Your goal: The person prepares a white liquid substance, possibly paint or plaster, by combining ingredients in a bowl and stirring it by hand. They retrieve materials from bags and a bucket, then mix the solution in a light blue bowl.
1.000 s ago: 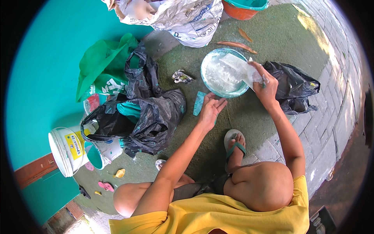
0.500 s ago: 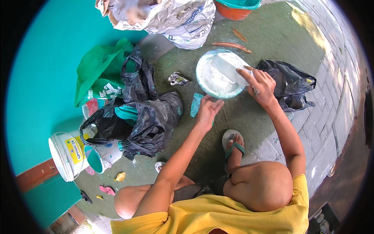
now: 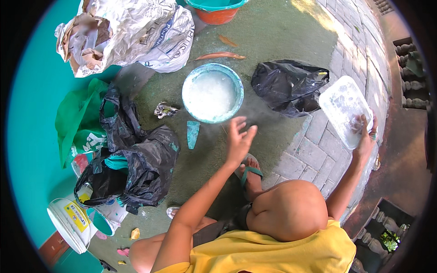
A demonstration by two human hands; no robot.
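Note:
Just below a round, teal-rimmed bowl of white, powdery material, my left hand is open, fingers apart and holding nothing. A faint pale haze shows by it. Out to the right, my right hand grips a translucent white plastic tray with white residue on it. A flat teal scraper lies on the ground below-left of the bowl. A black plastic bag lies between the bowl and the tray, and a crumpled wrapper lies left of the bowl.
A white sack and orange bucket stand beyond the bowl. Green and black bags and white buckets line the teal wall. Grey pavers and dark balusters are at right.
My right hand has moved away from the bowl to the right, carrying the white plastic piece. My left hand has come off the bowl's lower rim. My view has shifted, bringing the balusters in.

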